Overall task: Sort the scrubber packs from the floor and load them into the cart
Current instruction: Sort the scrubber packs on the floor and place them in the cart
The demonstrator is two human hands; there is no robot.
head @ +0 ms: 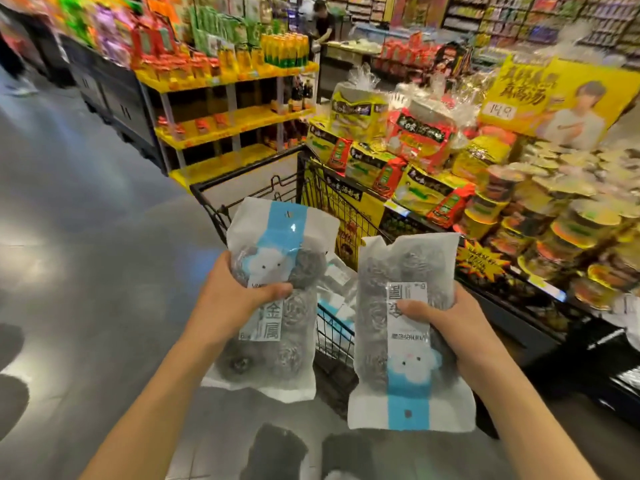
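your left hand (pixel 235 299) is gripping a scrubber pack (pixel 277 296) around its middle, thumb lying across the front label and the fingers curling behind it. this left pack is standing upright with its blue stripe and hang hole at the far end, and the steel wool balls are showing through the clear plastic. your right hand (pixel 446 323) is gripping a second scrubber pack (pixel 405 334) the same way, thumb pressing on the white label, fingers wrapping round the right edge. this right pack is turned the other way up, its blue stripe and the little white cloud figure sitting at the near end. the two packs are hanging side by side and apart, both in the air above the near end of the black wire cart (pixel 311 188). between them, down inside the cart, you are seeing more packs (pixel 337 285) in white and blue lying in a loose heap. the cart is standing on the grey floor (pixel 86 220), with its right side just beside a low display of noodle packets (pixel 408 174) and stacked cup bowls (pixel 568 220). far left, a yellow shelf rack (pixel 228 126) is holding bottles and red jars. a person in black (pixel 323 22) is standing at the far end of the aisle.
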